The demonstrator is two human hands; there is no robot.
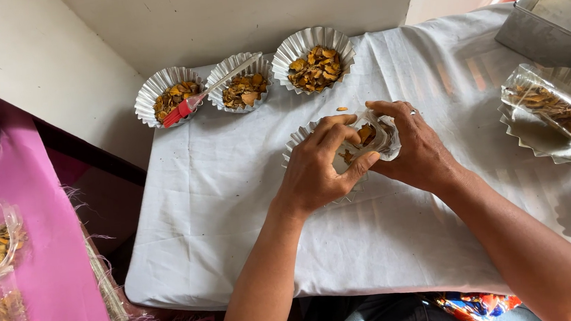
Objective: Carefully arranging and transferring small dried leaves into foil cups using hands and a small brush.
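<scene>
Holding a small clear bag (pixel 370 139) of yellow chips at table centre, left hand (pixel 317 168) and right hand (pixel 415 149) both closed on it over a fluted cup (pixel 295 141). Keep mouth upright; filled cups (pixel 243 81) sit at 11 o'clock.

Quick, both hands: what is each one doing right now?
Left hand: closed on the clear bag of chips.
Right hand: closed on the same bag.

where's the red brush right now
In the head view the red brush lies at the table's far left, its head in the leftmost foil cup, handle across the middle cup.
</scene>
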